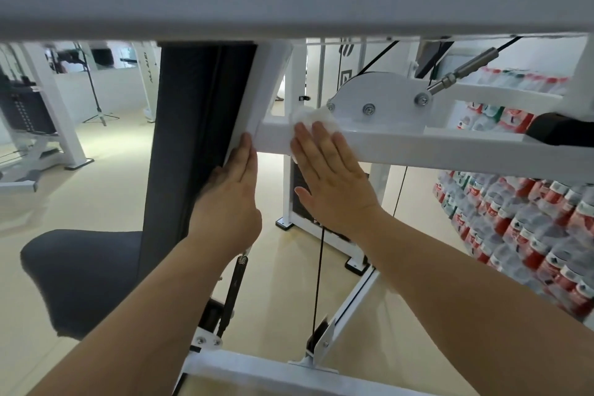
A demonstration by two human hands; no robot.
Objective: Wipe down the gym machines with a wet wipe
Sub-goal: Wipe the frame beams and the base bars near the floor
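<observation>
The right grip [334,177] is a bare hand with straight, spread fingers, laid flat on the crumpled white wet wipe [313,119]. It holds nothing in a curl and only presses the wipe against the white horizontal steel beam [450,151] of the gym machine, just left of centre frame. The wipe bunches out above the fingertips, touching the lower left edge of the rounded white pulley plate [379,96] with its three bolts.

The left grip [229,193] is also flat, its fingers straight and together. They rest along the white slanted frame post [266,87], where it meets the tall dark grey padded backrest [199,138]. Its thumb seems to lie against the pad's edge, though that part is in shadow.

In the lower left of the frame sits the dark grey padded seat [83,276]. Below the hands, a coiled black spring [236,280] and a thin black cable [318,267] run down toward the white base frame [257,373].

Along the right edge stand stacked packs of red-labelled water bottles [520,228]. In the upper left, on the pale beige floor [112,170], are a second white weight-stack machine [29,112] and a black tripod stand [96,100].
</observation>
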